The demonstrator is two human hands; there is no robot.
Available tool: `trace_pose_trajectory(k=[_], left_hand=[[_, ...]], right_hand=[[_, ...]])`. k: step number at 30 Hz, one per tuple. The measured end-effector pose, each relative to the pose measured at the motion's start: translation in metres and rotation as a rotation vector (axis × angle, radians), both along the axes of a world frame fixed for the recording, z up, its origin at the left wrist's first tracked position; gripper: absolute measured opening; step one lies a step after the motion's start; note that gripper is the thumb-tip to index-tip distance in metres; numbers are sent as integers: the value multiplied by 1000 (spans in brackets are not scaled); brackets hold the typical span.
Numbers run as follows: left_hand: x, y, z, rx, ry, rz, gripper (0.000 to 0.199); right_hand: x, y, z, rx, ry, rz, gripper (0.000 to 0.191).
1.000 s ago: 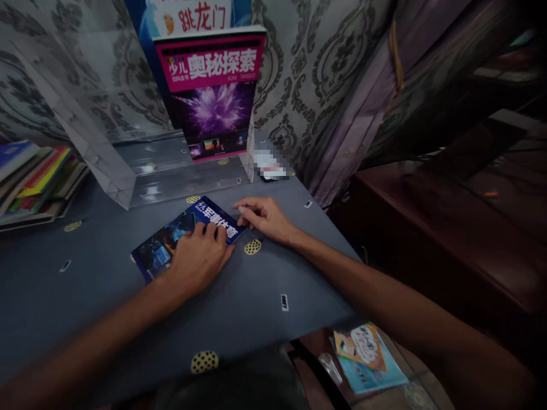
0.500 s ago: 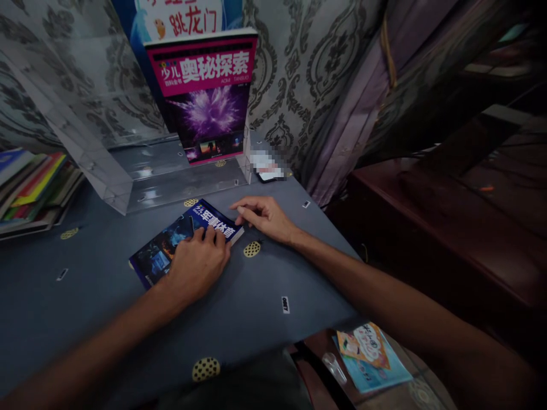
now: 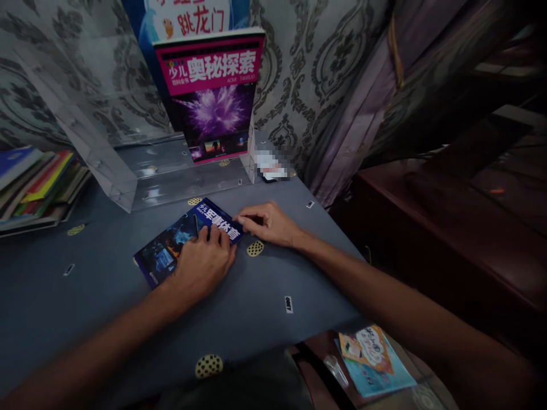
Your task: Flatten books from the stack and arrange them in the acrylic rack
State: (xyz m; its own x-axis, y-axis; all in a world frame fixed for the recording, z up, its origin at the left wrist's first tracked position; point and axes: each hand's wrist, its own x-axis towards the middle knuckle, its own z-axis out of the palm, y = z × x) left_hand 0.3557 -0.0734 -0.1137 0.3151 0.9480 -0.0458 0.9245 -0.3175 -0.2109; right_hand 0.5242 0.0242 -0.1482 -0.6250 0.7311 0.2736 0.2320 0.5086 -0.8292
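Observation:
A dark blue book (image 3: 171, 244) with white characters lies slanted on the grey-blue tablecloth (image 3: 256, 296). Across its lower right part rests my left hand (image 3: 205, 256), fingers bent over the cover and thumb side at the edge. My right hand (image 3: 271, 224) pinches the book's upper right corner between thumb and forefinger. Behind them, a pink and black book (image 3: 220, 114) stands upright in a clear acrylic rack (image 3: 188, 191), in front of a taller blue book (image 3: 147, 34).
A pile of books (image 3: 38, 188) sits at the far left. Beyond the rack's right end is a phone (image 3: 271, 171), partly pixelated. Dark red furniture (image 3: 448, 228) stands at the right. Low at the right lie colourful booklets (image 3: 376, 359).
My right thumb and forefinger have come together at the book's corner, where they were slightly apart. The whole view has shifted a little.

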Motion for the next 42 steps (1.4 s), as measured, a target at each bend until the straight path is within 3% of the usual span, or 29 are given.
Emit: trace_pose_trajectory(k=[5, 13, 30, 33, 38, 42], left_hand=[[-15, 6, 6, -13, -33, -4, 35], [-54, 12, 6, 39, -27, 121, 32], [-55, 1, 15, 8, 10, 175, 35], [-61, -7, 12, 0, -6, 76, 38], [-84, -27, 2, -102, -130, -296, 69], [-92, -35, -4, -109, -169, -356, 59]], right_hand=[[1, -2, 2, 87, -71, -9, 36], [0, -2, 2, 142, -112, -41, 36], [-27, 38, -15, 333, -168, -6, 32], [-28, 40, -19, 332, -169, 13, 31], [-23, 33, -22, 318, -169, 40, 33], [-22, 22, -24, 347, -186, 36, 34]])
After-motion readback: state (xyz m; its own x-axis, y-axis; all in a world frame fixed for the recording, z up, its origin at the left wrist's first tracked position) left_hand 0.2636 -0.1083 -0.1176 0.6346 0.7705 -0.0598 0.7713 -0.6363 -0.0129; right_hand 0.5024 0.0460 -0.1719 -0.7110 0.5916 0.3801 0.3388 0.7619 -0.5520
